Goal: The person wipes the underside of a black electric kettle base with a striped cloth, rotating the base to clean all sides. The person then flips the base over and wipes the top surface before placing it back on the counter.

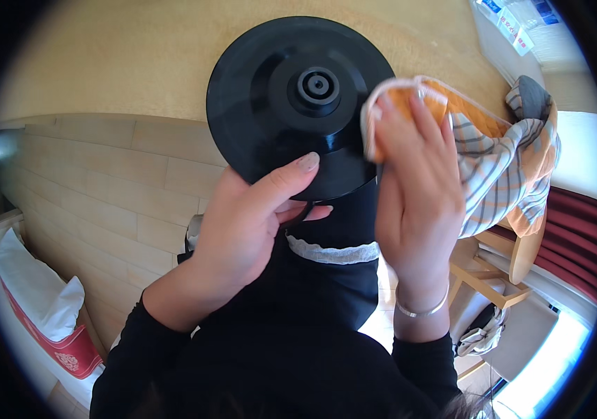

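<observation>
A round, glossy black kettle power base (256, 105) is tilted up before me, its ringed central connector facing the camera. My left hand (241, 225) grips its lower left rim, with the thumb on the face and the other fingers behind. A dark piece, possibly the cord, shows by those fingers. My right hand (424, 183) presses an orange quilted cloth (400, 97) with pale edging against the base's right rim. Beside it lies a bunched plaid cloth (497, 162) in grey, white and orange. Whether the two cloths are one piece, I cannot tell.
A pale wooden tabletop (120, 63) spans the far side, with plastic packaging (565, 42) bearing writing at its right. A wooden chair (513, 298) and a dark red curtain (571, 230) are on the right. At left are a tiled floor (115, 183) and a bed's white linen (36, 288).
</observation>
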Demonstrator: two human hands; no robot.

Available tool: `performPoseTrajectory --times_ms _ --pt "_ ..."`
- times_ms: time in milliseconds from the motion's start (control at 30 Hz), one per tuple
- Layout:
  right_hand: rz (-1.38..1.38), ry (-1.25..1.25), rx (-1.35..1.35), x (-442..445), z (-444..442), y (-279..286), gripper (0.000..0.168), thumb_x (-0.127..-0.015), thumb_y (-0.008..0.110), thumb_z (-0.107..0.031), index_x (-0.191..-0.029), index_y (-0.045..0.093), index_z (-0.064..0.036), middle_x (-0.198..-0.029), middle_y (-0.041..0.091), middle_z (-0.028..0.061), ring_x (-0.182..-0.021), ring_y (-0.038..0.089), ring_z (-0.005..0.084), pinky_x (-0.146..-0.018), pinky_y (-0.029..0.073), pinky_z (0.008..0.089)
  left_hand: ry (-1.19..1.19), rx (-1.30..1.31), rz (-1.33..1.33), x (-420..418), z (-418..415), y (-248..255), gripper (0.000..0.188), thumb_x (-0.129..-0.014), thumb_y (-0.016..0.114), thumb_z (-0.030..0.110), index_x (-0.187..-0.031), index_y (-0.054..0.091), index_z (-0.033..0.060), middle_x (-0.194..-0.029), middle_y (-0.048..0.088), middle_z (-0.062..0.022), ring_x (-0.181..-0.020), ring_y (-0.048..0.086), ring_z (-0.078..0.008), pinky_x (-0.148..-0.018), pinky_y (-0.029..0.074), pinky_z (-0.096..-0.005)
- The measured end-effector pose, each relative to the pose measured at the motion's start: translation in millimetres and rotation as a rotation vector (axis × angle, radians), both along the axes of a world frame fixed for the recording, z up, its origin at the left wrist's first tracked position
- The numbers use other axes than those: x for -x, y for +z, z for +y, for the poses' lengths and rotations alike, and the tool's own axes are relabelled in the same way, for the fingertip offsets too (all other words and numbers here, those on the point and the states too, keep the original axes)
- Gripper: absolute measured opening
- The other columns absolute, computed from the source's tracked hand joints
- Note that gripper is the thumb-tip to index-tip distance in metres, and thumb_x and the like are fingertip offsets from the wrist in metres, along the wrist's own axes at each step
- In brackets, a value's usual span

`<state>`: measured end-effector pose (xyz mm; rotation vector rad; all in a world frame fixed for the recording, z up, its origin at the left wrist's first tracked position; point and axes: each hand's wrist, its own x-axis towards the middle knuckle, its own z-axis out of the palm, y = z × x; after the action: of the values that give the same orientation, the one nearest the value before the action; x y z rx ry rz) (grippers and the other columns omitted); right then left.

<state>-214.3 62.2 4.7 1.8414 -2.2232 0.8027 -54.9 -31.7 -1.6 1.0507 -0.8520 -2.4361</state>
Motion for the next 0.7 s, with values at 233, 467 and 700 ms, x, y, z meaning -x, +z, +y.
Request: performPoseTrajectory --times_ms 233,467,700 --pt "-0.063 0.042 0.039 -3.5 12.5 -7.0 0.036 -0.076 0.059 0.006 -0.108 0.072 -0.004 -0.121 0.070 0.0106 -0.126 0.059 0.0369 -0.112 0.035 0.0531 -0.176 0.100 -0.081 -16.6 -29.8 -3.9 0.038 -0.100 0.061 0.025 -0.129 0.056 0.0003 -0.114 0.070 -0.0099 -0.097 0.071 -0.0195 -0.086 0.058 -0.0361" --pt "-0.118 0.040 0.089 -6.6 10.4 -13.2 0.036 -0.076 0.058 0.006 -0.108 0.072 -0.002 -0.121 0.068 0.0129 -0.124 0.060 0.0367 -0.110 0.037 0.0533 -0.048 0.357 0.054 -25.8 -6.4 -37.4 0.044 -0.098 0.064 0.039 -0.118 0.061 -0.0002 -0.110 0.067 -0.0092 -0.093 0.066 -0.0154 -0.079 0.054 -0.0285" --pt "-0.077 0.084 0.169 -39.4 19.5 -24.2 0.033 -0.073 0.073 -0.005 -0.106 0.075 -0.008 -0.114 0.068 0.0071 -0.113 0.062 0.0279 -0.099 0.045 0.0427 -0.106 0.051 0.073 -5.2 -8.5 -32.4 0.038 -0.099 0.062 0.043 -0.111 0.063 0.0071 -0.093 0.069 -0.0036 -0.078 0.064 -0.0098 -0.062 0.048 -0.0213"
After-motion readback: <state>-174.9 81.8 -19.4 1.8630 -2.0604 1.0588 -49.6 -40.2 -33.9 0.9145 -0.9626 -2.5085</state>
